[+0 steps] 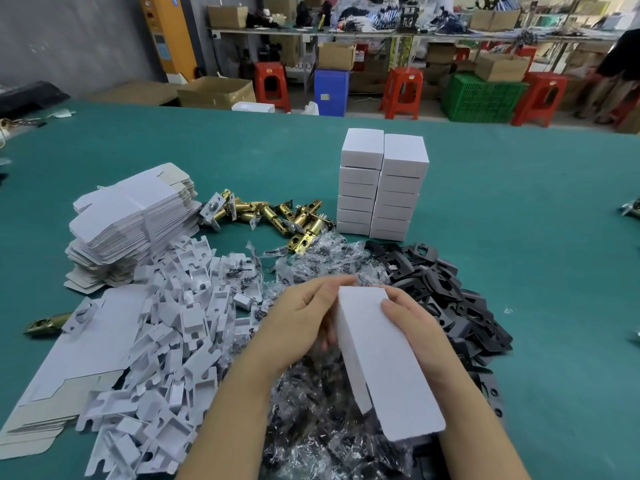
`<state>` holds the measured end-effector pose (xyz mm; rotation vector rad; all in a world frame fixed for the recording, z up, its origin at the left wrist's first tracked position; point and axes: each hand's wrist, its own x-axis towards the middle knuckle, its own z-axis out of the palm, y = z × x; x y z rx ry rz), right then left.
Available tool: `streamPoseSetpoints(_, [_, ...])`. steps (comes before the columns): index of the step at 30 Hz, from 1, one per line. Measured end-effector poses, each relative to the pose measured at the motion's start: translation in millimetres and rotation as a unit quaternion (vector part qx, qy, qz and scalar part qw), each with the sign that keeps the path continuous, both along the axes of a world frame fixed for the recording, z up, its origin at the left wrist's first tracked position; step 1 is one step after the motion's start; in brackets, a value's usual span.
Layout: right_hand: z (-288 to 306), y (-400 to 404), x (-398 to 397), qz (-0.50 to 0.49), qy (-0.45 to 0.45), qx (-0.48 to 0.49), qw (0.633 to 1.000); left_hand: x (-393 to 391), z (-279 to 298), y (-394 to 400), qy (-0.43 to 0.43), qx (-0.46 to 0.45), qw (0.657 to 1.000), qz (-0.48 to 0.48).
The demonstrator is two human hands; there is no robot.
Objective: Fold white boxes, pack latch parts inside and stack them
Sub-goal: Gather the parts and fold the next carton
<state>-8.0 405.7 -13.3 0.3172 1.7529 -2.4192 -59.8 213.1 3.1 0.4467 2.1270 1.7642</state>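
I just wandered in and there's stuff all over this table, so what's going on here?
A person is packing door latch parts into small white boxes. Both hands, the left hand and the right hand, hold one white box above the piles. Finished boxes stand in two stacks farther back on the green table. Around them lie flat unfolded cartons, brass latches, white plastic inserts, bagged screws and black plates.
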Motion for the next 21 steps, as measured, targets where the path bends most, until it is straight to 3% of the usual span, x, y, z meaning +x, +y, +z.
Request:
streamPoseSetpoints(6, [-4.4, -0.9, -2.0, -0.036, -0.023, -0.051, 0.998, 4.9, 6.1, -5.6, 0.137, -0.069, 0.986, -0.072])
streamPoseSetpoints(12, [-6.8, 0.4, -1.8, -0.031, -0.015, -0.07, 0.997, 2.2, 2.6, -7.3, 0.142, -0.08, 0.982, -0.091])
streamPoseSetpoints(17, [-11.7, -1.0, -4.9, -0.004, 0.023, -0.131, 0.991, -1.8, 0.2, -4.3, 0.097, -0.007, 0.995, -0.017])
streamPoseSetpoints(21, [-14.1, -2.9, -4.5, 0.023, 0.066, -0.125, 0.99, -4.8, -2.2, -6.4, 0.077, 0.017, 0.996, 0.031])
